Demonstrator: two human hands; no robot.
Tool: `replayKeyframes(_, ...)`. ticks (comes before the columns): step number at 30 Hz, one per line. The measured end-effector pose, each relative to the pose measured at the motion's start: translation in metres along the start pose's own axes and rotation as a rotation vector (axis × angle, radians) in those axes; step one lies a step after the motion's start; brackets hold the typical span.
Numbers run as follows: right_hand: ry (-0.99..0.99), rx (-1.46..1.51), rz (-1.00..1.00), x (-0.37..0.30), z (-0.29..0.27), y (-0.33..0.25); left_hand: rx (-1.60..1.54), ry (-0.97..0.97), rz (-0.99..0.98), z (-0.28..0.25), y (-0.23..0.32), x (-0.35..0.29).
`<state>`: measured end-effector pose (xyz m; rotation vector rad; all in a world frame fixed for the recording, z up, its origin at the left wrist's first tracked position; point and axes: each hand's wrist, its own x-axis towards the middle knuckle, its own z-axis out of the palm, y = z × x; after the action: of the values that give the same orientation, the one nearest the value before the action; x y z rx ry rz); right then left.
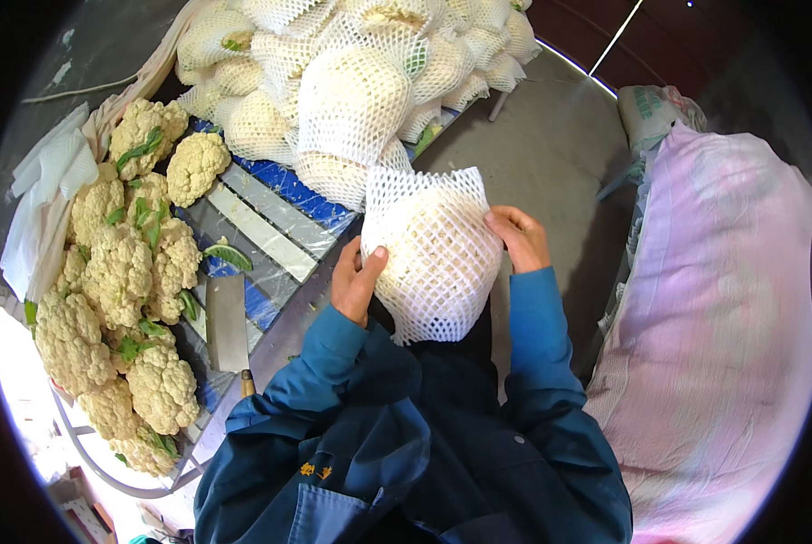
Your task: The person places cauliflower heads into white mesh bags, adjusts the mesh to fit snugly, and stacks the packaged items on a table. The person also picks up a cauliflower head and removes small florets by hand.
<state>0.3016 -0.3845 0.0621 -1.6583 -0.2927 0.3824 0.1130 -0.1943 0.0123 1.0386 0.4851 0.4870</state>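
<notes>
Grey concrete floor (551, 154) in daylight — a pink cloth (732, 299) covers the right, a blue-striped table (279, 195) stands left.

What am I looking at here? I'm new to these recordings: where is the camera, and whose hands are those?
The one picture comes from a fisheye camera on a person's head, looking down, so edges curve. The blue sleeves are that person's own. The left hand and right hand grip opposite sides of a cauliflower in a white foam net sleeve. On the table, bare cauliflowers lie at left with a cleaver beside them; netted ones are piled farther back. A pink cloth lies to the right.
</notes>
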Motion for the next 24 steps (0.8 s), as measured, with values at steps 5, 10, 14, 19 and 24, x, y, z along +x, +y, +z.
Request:
replayKeyframes(5,-0.133,-0.126,0.070,0.031,0.008,0.027,-0.042,0.095,-0.116,-0.015,-0.017,-0.014)
replayKeyframes(10,-0.064,-0.040,0.064,0.023,0.017,0.039,0.113,0.057,-0.121,-0.036,-0.012,-0.010)
replayKeyframes(14,0.055,-0.041,0.036,0.009,0.024,0.042,0.637,0.061,0.173,-0.057,0.003,0.020)
replayKeyframes(19,0.154,-0.021,-0.046,0.003,0.031,0.051,0.911,-0.172,0.626,-0.007,0.056,0.069)
replayKeyframes(24,0.236,-0.274,-0.532,-0.008,0.036,0.038,1.079,-0.372,0.777,0.035,0.053,0.110)
